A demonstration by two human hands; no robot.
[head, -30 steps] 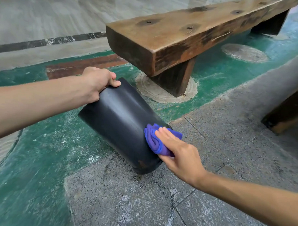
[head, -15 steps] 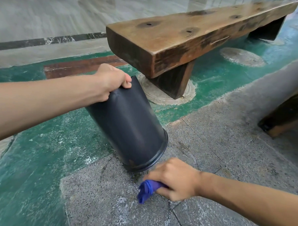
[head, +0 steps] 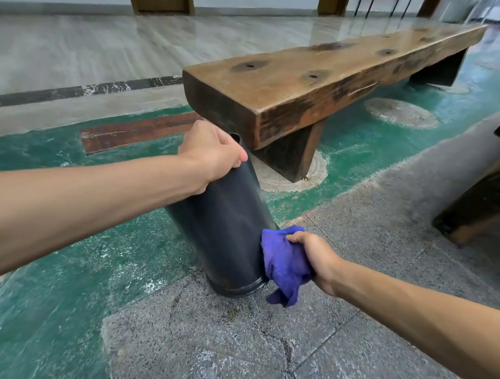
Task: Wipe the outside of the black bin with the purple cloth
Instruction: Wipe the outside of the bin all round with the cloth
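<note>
The black bin stands nearly upright on the floor, leaning slightly to the upper left, with a ridged band at its lower end. My left hand grips its top rim. My right hand clutches the purple cloth and presses it against the bin's lower right side. A corner of the cloth hangs down toward the floor.
A heavy wooden bench runs from just behind the bin to the far right, its leg close to the bin. A dark wooden piece sits at the right edge. The floor is green paint and grey stone.
The bin has been tipped from lying slanted to nearly upright. My right hand came off the bin's side, dropped low, and now holds the cloth against the lower right side.
</note>
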